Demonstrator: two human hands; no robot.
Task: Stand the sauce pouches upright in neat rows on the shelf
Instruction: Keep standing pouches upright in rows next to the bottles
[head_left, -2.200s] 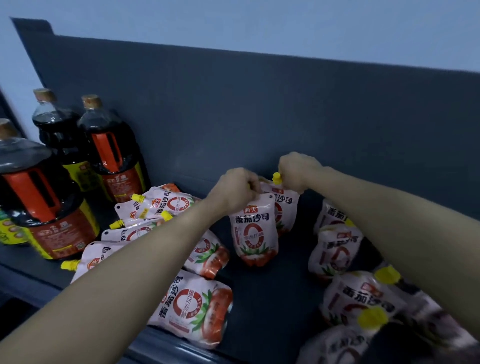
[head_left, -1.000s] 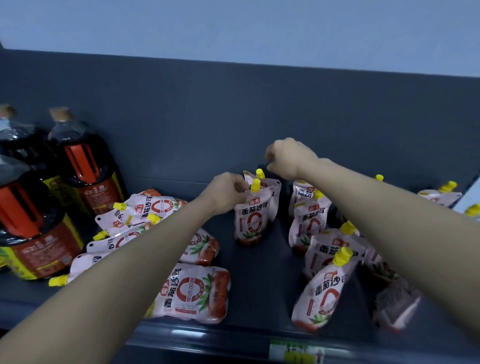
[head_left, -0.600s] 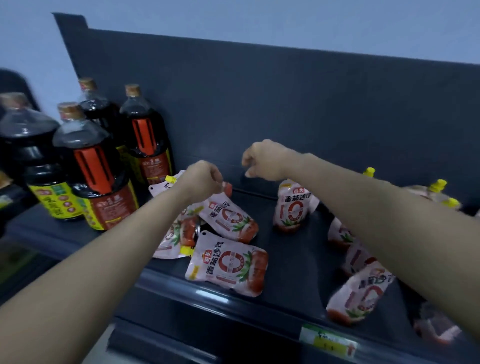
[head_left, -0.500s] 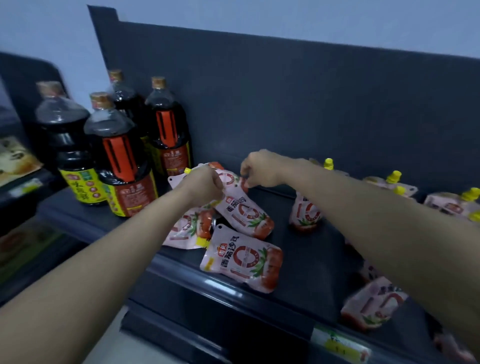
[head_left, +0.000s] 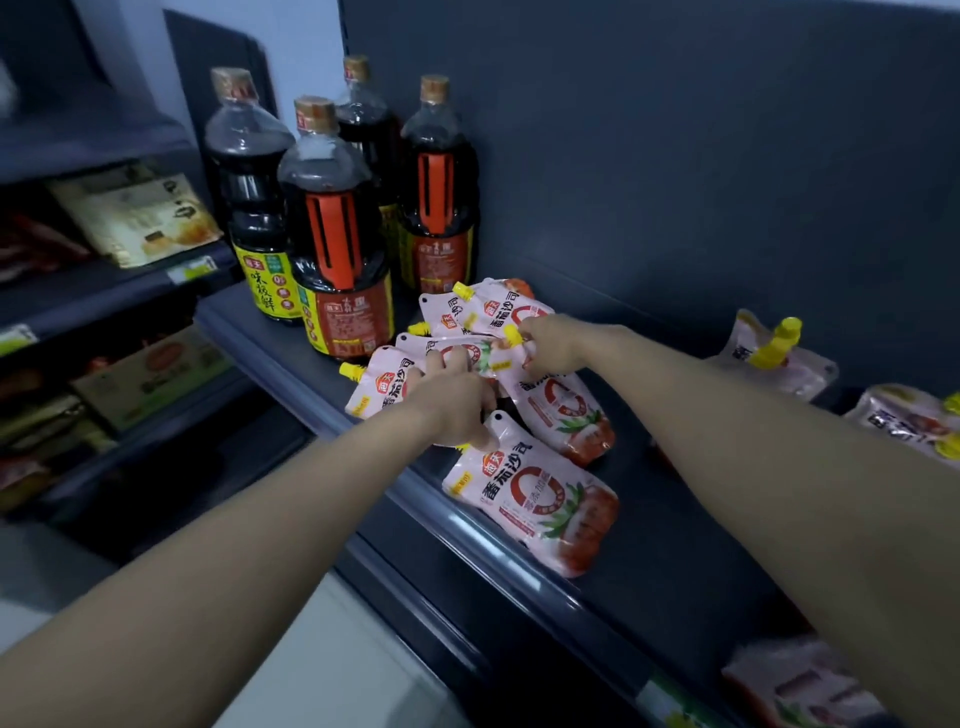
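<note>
Several pink-and-white sauce pouches with yellow caps lie flat in a heap on the dark shelf (head_left: 660, 551). My left hand (head_left: 451, 406) lies spread over the heap, fingertips on a middle pouch (head_left: 470, 349) and thumb by the top corner of the front pouch (head_left: 535, 506). My right hand (head_left: 551, 347) pinches the yellow cap end of another lying pouch (head_left: 563, 413). One pouch (head_left: 378, 391) sticks out to the left and another (head_left: 493, 310) lies at the back. Further right, pouches (head_left: 774, 356) stand against the back panel.
Several large dark sauce bottles (head_left: 337, 244) stand just left of the heap. The back panel (head_left: 675, 182) rises close behind. More pouches (head_left: 909, 418) stand at the far right. Lower shelves with packaged goods (head_left: 135, 218) are on the left, and a blurred pouch (head_left: 800, 686) sits below right.
Both hands left the two upright pouches and moved left to the lying heap. The view swung left with them. My left hand has unfolded from a fist, and my right hand now pinches a cap.
</note>
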